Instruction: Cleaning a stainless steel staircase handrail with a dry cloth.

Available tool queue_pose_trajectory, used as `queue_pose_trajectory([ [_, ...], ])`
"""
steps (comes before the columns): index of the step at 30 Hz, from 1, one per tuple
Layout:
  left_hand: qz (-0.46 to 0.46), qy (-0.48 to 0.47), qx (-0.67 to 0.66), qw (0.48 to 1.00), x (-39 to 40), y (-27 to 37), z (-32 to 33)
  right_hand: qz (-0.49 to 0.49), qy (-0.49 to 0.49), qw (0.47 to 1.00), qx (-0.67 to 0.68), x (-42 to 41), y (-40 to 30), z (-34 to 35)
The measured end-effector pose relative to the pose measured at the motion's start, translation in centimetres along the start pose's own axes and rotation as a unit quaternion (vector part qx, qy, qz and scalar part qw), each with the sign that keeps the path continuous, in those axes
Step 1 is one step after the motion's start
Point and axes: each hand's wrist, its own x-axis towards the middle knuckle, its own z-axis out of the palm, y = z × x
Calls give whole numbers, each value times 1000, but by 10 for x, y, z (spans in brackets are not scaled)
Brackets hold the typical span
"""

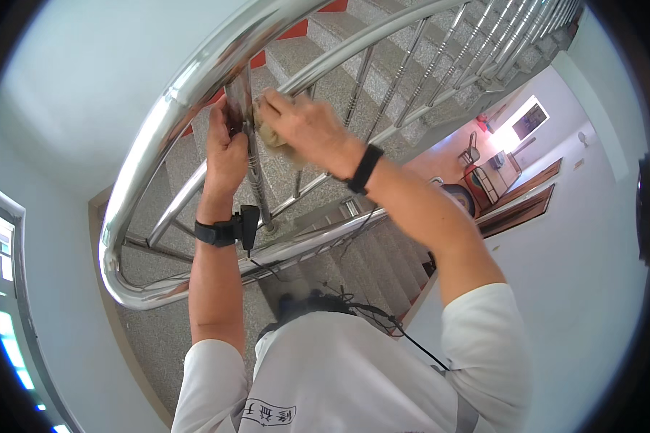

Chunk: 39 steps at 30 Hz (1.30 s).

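Observation:
My left hand (pixel 226 146) is wrapped around a shiny metal baluster post (pixel 239 97), just under the thick stainless-steel handrail (pixel 165 116). On the other side of that post my right hand (pixel 309 127), slightly blurred, grips a yellowish cloth (pixel 273 139) that lies close against the post. The fingers of the right hand are bent over the cloth near the thinner upper rail (pixel 336 59). Part of the post is hidden behind my left fingers. Each wrist bears a black strap, the left one with a small black device (pixel 247 227).
Speckled stone stairs (pixel 325 43) rise behind the railing, and a second flight (pixel 368 270) goes down below it. A lower handrail (pixel 314 241) crosses near my left forearm. Black cables (pixel 379 314) hang by my waist. A room with a chair (pixel 470 151) shows at right.

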Motion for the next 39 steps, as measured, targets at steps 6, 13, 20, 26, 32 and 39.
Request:
queue_pose_trajectory([
  [6,-10,6,87,996,-3,13,6,118,16,989,-84,-10,145,-81],
  [13,13,24,75,997,1,7,10,176,62,981,-61,-5,159,-84],
  [20,-8,49,89,995,1,0,8,7,9,1000,-11,-1,-9,14],
  [26,-2,22,58,998,1,1,3,-24,55,998,-14,-6,28,-1],
  [32,1,23,132,991,-1,4,5,91,20,984,-150,-11,165,-77],
  [39,-18,38,153,987,-3,11,6,155,100,965,-187,1,242,-149],
])
